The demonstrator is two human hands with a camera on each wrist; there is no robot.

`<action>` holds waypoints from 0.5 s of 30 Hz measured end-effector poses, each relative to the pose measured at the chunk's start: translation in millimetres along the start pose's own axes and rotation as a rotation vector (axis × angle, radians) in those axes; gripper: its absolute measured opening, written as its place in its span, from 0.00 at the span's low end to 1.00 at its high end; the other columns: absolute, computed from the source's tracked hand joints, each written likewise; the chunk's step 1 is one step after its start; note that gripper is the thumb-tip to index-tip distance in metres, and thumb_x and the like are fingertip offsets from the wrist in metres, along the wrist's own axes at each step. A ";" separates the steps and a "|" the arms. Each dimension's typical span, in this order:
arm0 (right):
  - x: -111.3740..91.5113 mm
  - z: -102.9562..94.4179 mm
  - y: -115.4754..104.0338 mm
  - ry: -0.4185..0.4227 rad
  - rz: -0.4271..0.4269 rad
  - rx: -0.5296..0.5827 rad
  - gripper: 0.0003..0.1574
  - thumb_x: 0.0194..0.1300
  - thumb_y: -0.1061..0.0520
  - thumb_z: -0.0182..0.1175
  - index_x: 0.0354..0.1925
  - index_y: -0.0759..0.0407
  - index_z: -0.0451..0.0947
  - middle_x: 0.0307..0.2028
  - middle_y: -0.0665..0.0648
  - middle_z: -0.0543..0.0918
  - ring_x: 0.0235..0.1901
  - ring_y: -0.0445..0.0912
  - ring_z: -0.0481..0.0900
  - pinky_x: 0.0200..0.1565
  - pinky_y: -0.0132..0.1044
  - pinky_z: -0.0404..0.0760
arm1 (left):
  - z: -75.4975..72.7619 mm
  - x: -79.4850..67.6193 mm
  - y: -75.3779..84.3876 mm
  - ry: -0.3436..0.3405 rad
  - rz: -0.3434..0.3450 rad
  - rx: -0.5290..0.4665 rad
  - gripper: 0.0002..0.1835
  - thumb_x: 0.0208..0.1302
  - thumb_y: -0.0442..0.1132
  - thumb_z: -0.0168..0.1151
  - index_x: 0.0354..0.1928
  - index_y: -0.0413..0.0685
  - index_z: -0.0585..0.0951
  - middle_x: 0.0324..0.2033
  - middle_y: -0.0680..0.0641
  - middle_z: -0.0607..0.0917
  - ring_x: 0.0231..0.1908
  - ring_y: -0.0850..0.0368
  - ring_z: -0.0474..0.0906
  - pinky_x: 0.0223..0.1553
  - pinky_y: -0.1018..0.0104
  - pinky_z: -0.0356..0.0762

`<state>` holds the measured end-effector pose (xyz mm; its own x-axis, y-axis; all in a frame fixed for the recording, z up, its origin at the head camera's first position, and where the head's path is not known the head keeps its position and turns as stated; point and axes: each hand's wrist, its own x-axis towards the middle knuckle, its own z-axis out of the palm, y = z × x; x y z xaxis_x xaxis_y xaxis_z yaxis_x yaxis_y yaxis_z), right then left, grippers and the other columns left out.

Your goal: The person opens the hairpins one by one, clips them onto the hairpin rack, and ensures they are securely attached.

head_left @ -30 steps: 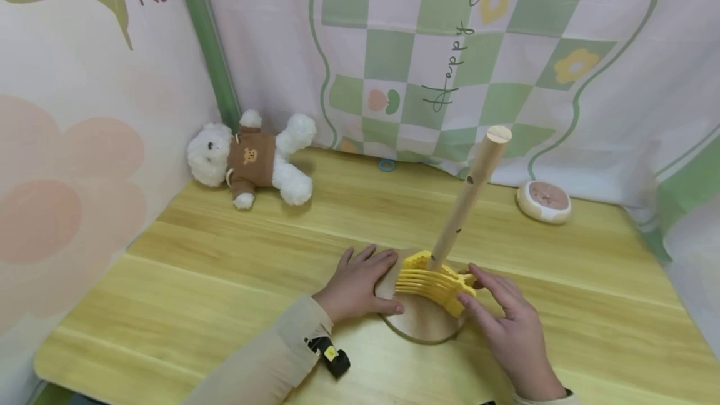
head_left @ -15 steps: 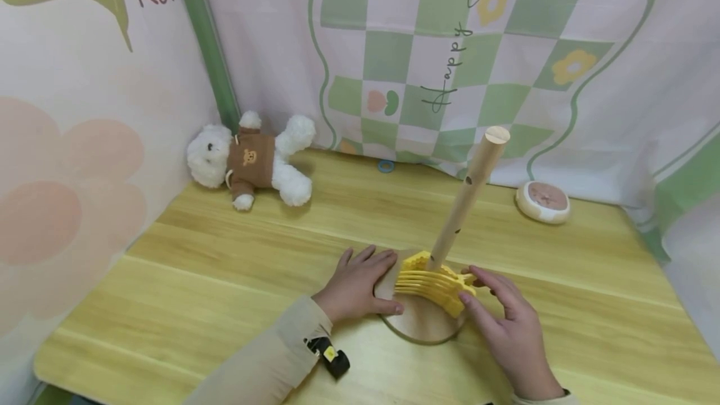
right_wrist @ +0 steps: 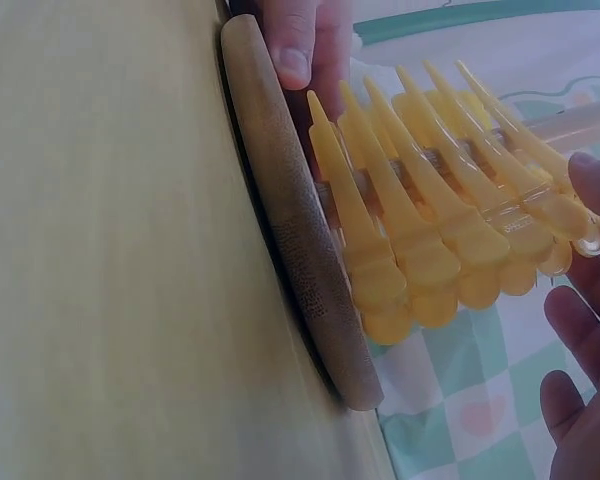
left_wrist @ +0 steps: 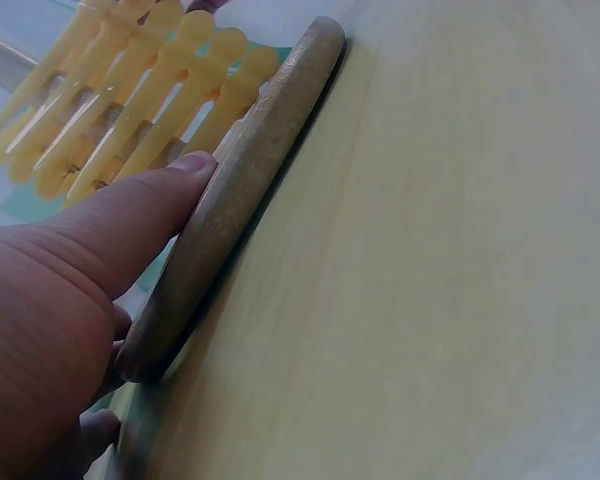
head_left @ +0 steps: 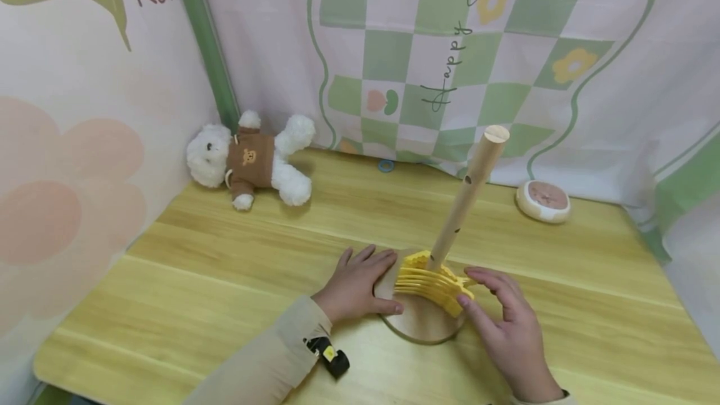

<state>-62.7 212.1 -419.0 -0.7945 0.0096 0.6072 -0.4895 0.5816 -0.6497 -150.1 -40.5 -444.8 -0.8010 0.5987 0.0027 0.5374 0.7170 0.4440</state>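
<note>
A round wooden base (head_left: 424, 322) stands on the table, with an upright wooden pole (head_left: 464, 205) rising from it. Several yellow curved plastic pieces (head_left: 424, 283) with pointed ends lie stacked around the pole's foot. My left hand (head_left: 360, 283) rests on the left side of the base, fingers spread and thumb on its top near the rim. With thumb and index finger, my right hand (head_left: 509, 327) pinches the rounded end of the top yellow piece (right_wrist: 550, 213). In the right wrist view, its other fingers (right_wrist: 580, 325) stay apart from the stack.
A white plush toy (head_left: 253, 161) in a brown top lies at the back left. Near the curtain (head_left: 388, 55) are a small blue ring (head_left: 385, 165) and a round cream-and-pink object (head_left: 544, 201). A wall (head_left: 73, 205) borders the table's left side.
My right hand's index finger has shifted slightly at the end of the yellow stack. The left hand, base and pole have not visibly moved.
</note>
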 end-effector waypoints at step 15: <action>-1.0 0.7 4.2 -0.023 0.068 0.029 0.33 0.53 0.75 0.70 0.58 0.64 0.79 0.50 0.51 0.84 0.49 0.33 0.76 0.50 0.26 0.69 | -0.5 -0.4 -0.1 0.000 -0.001 -0.015 0.53 0.55 0.70 0.67 0.77 0.54 0.61 0.75 0.56 0.62 0.77 0.47 0.50 0.74 0.38 0.38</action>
<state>-64.2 214.0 -422.7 -0.8342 0.0290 0.5506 -0.4440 0.5568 -0.7020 -149.9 -41.0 -444.4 -0.8016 0.5978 0.0020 0.5323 0.7121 0.4578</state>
